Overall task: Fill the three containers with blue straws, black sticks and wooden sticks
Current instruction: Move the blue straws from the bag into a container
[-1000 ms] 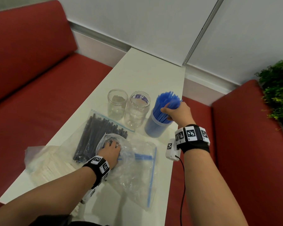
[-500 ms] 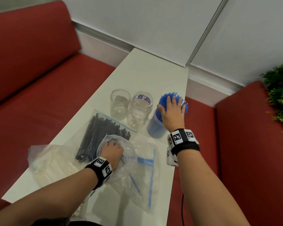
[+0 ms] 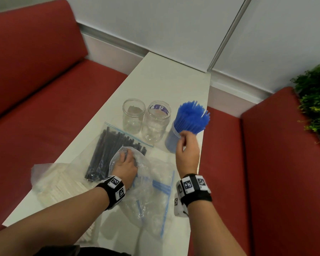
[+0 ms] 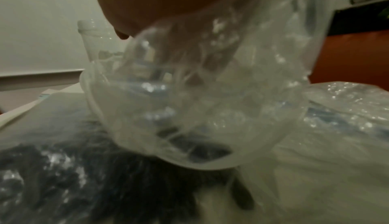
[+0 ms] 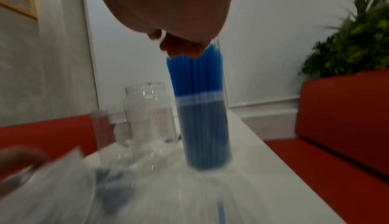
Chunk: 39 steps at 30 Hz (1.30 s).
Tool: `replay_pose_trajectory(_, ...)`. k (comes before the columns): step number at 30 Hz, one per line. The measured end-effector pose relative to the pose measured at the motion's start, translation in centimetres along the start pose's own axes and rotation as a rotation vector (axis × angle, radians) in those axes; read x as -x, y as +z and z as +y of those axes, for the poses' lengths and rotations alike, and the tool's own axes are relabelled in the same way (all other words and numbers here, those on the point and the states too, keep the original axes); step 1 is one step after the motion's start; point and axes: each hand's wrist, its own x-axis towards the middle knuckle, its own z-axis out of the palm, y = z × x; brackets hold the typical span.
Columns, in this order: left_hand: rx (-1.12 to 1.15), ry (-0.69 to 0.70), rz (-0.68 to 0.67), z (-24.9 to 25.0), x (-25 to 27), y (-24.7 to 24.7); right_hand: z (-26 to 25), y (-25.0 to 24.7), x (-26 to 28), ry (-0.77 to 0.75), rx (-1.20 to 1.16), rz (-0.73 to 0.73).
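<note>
Clear bag (image 3: 151,185) plastic is gripped by the left hand (image 3: 125,166), atop the black sticks (image 3: 107,154). The right hand (image 3: 187,154), fingers loosely curled, is held empty beside the jar (image 3: 171,143) of blue straws (image 3: 191,117). Two empty jars (image 3: 145,121) stand left of it.

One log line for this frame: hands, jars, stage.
left hand: inside clear bag | right hand: by blue straws, empty | two jars empty | stage: straws done
</note>
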Motion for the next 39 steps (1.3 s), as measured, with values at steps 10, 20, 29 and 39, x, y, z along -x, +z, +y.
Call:
replay_pose_trajectory(10, 0.251, 0.175, -0.232, 0.5, 0.4, -2.6, 5.6, 0.8, 9.1, 1.091, 0.115, -0.557)
replay_pose_trajectory(20, 0.645, 0.112, -0.286, -1.7, 0.9, -2.7, 6.8, -0.3, 9.3, 1.296, -0.405, -0.2)
replay_pose_trajectory(29, 1.146, -0.049, -0.461, -0.7, 1.3, -4.1, 5.5, 0.6, 9.7, 1.223, -0.672, -0.32)
replay_pose_trajectory(39, 1.297, -0.307, -0.26, 0.4, 2.6, -3.3, 2.1, 0.7, 9.8, 0.998, -0.685, -0.7)
